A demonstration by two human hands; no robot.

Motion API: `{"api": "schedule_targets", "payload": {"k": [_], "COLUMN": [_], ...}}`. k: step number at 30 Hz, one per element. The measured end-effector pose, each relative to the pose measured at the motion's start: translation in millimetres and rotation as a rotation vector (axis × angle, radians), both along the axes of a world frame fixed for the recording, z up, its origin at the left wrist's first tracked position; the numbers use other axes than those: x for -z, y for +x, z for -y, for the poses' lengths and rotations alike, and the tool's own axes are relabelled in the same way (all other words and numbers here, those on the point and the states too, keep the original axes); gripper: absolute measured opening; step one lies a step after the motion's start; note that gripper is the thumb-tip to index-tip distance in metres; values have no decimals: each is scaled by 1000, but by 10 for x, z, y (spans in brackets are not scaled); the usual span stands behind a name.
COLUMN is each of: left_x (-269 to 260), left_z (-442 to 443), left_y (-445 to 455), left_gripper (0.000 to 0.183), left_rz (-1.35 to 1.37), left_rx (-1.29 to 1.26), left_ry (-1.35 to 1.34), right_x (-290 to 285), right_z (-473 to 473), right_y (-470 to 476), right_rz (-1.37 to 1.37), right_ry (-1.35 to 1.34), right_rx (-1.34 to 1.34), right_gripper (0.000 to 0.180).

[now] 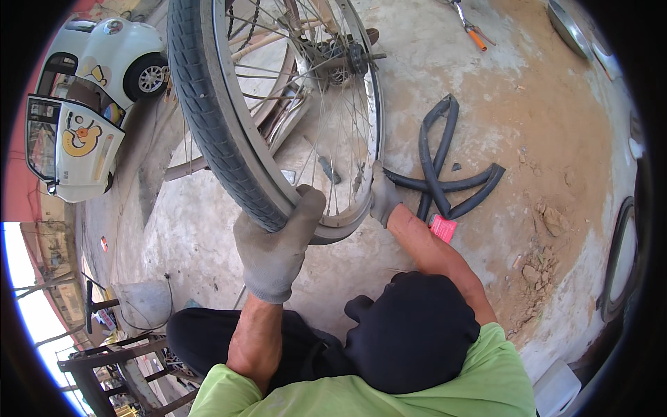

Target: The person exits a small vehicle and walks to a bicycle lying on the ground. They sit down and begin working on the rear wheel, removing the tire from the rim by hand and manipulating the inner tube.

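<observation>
A bicycle wheel with a black treaded tyre (203, 109) stands in front of me, still at the frame, with its spokes and hub (358, 58) in view. In a grey work glove, my left hand (279, 237) is closed around the tyre and rim at the near left side. My right hand (384, 194), gloved too, is at the rim's right side; its fingers are partly hidden behind the wheel. Just beyond it a black rubber inner tube (432, 180) lies in loops on the concrete floor, beside a small pink box (443, 228).
Orange-handled pliers or cutters (477, 39) lie at the top right, near a metal basin (568, 28). A hand tool (329, 169) is on the floor behind the spokes. A white bucket with a pump (143, 305) stands lower left; a small white car (104, 57) is at the upper left.
</observation>
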State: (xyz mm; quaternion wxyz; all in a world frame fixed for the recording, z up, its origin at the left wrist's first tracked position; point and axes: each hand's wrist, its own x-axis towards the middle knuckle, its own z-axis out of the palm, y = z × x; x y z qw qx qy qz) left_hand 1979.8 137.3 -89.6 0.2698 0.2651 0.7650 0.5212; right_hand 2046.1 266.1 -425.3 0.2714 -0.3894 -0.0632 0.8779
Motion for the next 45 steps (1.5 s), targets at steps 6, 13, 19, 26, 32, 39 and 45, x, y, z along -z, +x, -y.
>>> {"api": "schedule_targets", "payload": {"k": [6,13,19,26,32,39,45], "left_x": [-38,565,903,370,163,175,665], "left_z": [-12,-20,-15,11,-56,-34,-111], "left_y": [-56,68,67,35,44,24,154], "left_gripper": [29,42,26,23,26,32,39], "left_rz": [-69,-67,40,-58,1,59,-72], "left_rx": [72,34,105,104,61,91,54], "left_ry": [10,149,55,-77,-28,10,120], "right_x": [214,235,79,6,133,192,63], "right_z": [124,195,212,-187,-125,-7,87], "right_y": [32,19,-96,78,64,75,25], "right_rz": [-240,-301,-222,106,56,-150,-161], "right_ry": [-106,-114,-167,-26,8,-111,-129], "right_rx": [185,121,187,-22,79,243,240], "right_gripper": [49,60,55,56,52,49,47]}}
